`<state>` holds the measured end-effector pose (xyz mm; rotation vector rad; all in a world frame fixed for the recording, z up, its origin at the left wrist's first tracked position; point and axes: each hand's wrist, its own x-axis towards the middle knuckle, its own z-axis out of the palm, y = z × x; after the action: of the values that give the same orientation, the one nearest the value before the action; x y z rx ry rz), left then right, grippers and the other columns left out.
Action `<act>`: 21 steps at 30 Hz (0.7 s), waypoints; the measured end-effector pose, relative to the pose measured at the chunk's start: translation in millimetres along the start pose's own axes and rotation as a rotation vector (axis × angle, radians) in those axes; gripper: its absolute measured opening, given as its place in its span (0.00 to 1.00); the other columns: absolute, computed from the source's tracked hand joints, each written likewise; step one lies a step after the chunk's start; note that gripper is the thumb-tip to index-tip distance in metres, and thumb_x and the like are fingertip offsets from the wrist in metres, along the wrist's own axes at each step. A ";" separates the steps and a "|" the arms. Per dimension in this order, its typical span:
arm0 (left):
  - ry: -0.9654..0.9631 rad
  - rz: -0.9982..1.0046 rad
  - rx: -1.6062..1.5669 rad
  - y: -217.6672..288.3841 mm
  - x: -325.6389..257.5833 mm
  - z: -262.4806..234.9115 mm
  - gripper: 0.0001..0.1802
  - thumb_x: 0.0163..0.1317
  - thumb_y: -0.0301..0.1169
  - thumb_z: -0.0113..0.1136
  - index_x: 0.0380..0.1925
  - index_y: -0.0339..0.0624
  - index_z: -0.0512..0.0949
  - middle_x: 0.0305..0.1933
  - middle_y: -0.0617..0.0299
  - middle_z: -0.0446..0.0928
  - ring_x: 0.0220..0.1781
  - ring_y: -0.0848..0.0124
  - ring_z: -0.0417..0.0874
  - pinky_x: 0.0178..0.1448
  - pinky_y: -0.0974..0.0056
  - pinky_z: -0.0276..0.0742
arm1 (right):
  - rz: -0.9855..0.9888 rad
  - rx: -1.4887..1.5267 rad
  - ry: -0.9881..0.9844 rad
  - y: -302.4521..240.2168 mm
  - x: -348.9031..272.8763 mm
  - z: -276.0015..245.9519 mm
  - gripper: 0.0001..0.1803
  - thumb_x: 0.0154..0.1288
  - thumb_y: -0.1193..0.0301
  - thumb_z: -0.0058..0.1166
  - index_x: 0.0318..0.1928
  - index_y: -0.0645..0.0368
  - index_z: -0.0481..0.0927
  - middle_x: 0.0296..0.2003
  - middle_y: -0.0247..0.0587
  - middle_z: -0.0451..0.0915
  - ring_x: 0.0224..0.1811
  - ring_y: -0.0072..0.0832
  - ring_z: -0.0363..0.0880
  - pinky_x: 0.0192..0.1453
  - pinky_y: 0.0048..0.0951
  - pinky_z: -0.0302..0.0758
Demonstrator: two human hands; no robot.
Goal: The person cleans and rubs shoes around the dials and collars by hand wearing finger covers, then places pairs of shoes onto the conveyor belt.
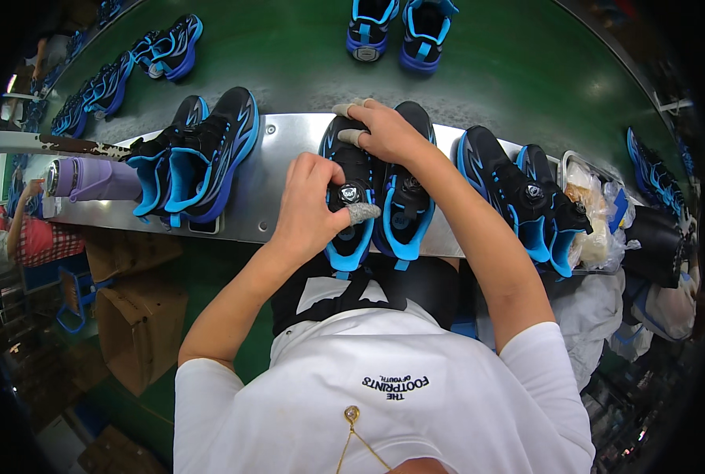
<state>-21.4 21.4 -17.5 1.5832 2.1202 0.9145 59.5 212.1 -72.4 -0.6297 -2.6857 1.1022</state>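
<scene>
Two hands are at the left sneaker [358, 162] of the middle pair, toe away from us on the metal worktop [281, 162]: our left hand [305, 197] narrows thumb and forefinger about its lacing dial [350, 193], while our right hand [388, 134] lies over the toe, and we cannot tell whether it grips or merely rests. We think the dial could slip if the sheathed thumb loses its bite, or the sneaker twist into the right sneaker [417, 122] if the toe goes unsteadied; since both heels seem to overhang the near edge, pressing there might tip them. At right, a metal tray [564, 164] holds clear plastic bags [601, 213], contents unclear; the lavender bottle [103, 178] and cardboard box [143, 332] hide theirs from us
</scene>
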 end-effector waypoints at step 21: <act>-0.344 0.252 -0.575 -52.5 19.7 1.5 0.14 0.54 0.30 0.68 0.42 0.43 0.81 0.50 0.61 0.80 0.55 0.65 0.76 0.64 0.63 0.65 | -0.026 -0.024 -0.007 -1.9 3.3 -5.6 0.26 0.63 0.62 0.60 0.62 0.49 0.75 0.54 0.52 0.76 0.57 0.50 0.74 0.61 0.42 0.72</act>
<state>-64.7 31.4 -51.7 1.5677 1.2911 1.1089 57.7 215.8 -67.1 -0.5950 -2.7089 1.0690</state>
